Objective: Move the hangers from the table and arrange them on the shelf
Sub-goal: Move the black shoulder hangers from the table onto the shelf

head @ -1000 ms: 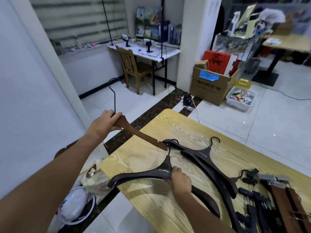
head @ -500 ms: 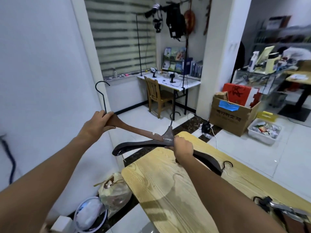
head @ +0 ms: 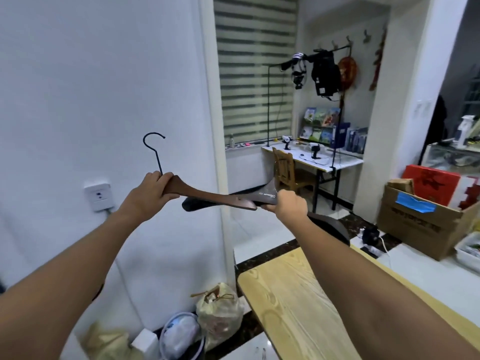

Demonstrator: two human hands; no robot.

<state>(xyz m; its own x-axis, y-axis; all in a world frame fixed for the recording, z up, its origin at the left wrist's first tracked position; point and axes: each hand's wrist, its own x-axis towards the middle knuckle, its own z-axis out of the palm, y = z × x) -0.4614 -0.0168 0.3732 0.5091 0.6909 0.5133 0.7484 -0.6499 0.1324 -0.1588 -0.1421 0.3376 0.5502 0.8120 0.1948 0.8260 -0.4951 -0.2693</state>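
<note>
My left hand grips the neck of a brown wooden hanger, whose black hook points up and whose arm reaches right. My right hand grips the middle of a black hanger with white lettering. One end of the black hanger shows under the brown arm, the other curves down behind my right forearm. Both hangers are raised in the air above the corner of the light wooden table. A black clothes rail with dark gear hanging on it stands far back by the window.
A white wall with a socket is close on the left. Bags and a bucket lie on the floor by the table corner. A white desk with a wooden chair stands under the rail. Cardboard boxes sit at right.
Both hands rose with their hangers, well clear of the table. The view swung up and left, so the remaining hangers on the table dropped out of sight.
</note>
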